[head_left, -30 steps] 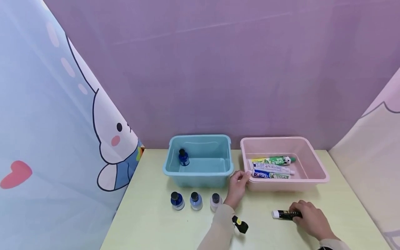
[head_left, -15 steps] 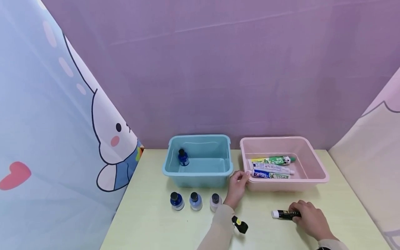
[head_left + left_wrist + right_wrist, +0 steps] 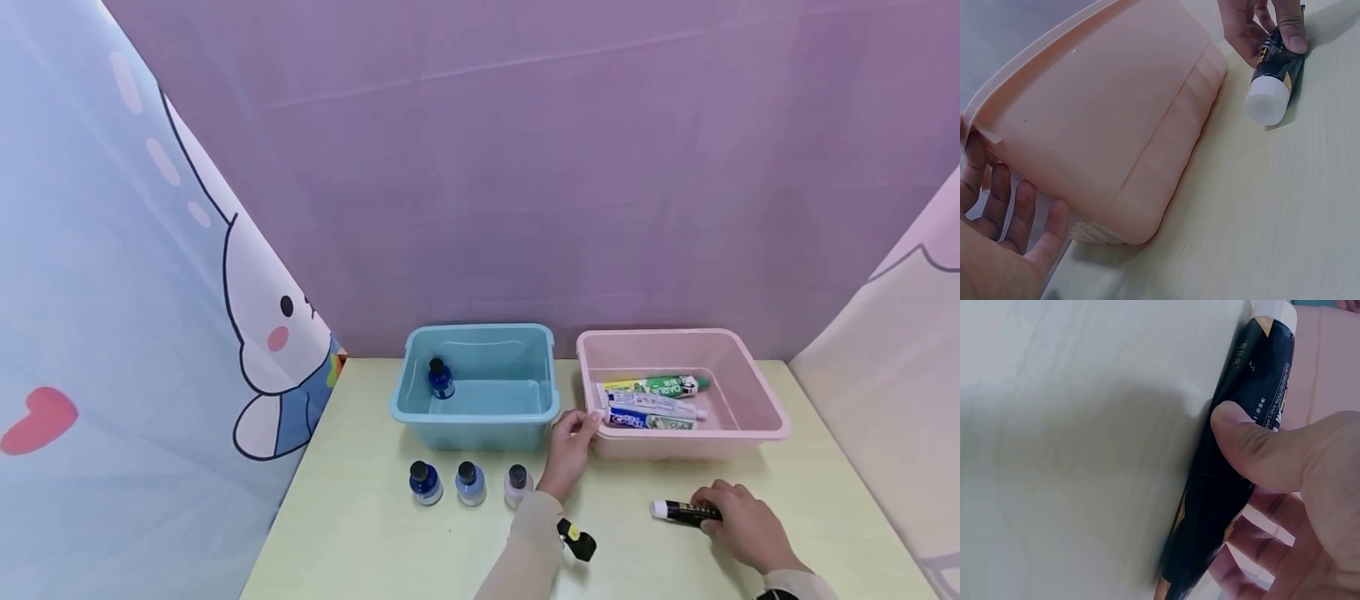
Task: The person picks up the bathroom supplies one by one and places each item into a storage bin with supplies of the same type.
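My left hand [image 3: 567, 454] pinches the front left corner of the pink bin's rim, with its other fingers against the outer wall in the left wrist view. Inside the pink bin [image 3: 675, 446] lie a green and yellow toothpaste tube [image 3: 663, 386], a pale tube [image 3: 652, 404] and a blue and white tube [image 3: 648, 419]. In front of that bin, my right hand [image 3: 746, 525] grips a black toothpaste tube [image 3: 1222, 481] with a white cap [image 3: 1268, 100]. Its thumb lies across the printed side, and the tube lies low over the table, cap pointing left.
A teal bin [image 3: 480, 429] stands left of the pink one, with a dark blue bottle [image 3: 441, 381] inside. Before it, a dark blue bottle [image 3: 426, 485], a light blue bottle [image 3: 471, 485] and a pale bottle [image 3: 517, 487] stand in a row on the table [image 3: 360, 533].
The black toothpaste tube and my right hand have shifted very slightly left, the cap end turning a little away from me. My left hand keeps its hold on the pink bin's rim.
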Motion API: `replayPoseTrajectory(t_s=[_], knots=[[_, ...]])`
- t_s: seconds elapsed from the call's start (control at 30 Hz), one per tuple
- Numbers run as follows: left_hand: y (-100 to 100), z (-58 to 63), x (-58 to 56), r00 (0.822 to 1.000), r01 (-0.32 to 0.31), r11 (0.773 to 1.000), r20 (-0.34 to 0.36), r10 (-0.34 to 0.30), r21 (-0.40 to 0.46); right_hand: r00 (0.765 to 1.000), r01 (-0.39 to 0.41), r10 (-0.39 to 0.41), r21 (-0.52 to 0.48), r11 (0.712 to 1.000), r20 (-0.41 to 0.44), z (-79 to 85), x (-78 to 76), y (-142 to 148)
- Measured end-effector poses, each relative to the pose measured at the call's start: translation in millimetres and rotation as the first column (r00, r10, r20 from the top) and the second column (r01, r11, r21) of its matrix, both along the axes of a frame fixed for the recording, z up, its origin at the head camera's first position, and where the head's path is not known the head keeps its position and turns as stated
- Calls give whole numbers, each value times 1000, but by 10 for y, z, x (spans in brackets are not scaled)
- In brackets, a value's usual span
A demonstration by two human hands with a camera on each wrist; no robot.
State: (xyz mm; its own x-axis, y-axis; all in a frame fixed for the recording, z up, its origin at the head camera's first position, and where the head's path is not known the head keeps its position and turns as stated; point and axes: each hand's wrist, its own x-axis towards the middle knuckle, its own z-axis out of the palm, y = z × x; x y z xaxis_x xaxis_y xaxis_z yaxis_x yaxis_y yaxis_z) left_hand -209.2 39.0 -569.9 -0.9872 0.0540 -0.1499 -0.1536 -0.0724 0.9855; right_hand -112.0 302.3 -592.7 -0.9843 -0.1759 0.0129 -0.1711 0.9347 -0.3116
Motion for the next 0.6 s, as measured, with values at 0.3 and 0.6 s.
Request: replayPoseTrajectory(t_s=[0.3, 0.6], knots=[[4, 10, 28, 1000, 10, 1000, -7, -10, 12, 1000, -16, 16, 14, 1000, 2, 23, 40, -3], [-1, 27, 19, 1000, -1, 1000, -7, 1, 12, 998, -45, 45, 7, 999, -45, 43, 50, -26]])
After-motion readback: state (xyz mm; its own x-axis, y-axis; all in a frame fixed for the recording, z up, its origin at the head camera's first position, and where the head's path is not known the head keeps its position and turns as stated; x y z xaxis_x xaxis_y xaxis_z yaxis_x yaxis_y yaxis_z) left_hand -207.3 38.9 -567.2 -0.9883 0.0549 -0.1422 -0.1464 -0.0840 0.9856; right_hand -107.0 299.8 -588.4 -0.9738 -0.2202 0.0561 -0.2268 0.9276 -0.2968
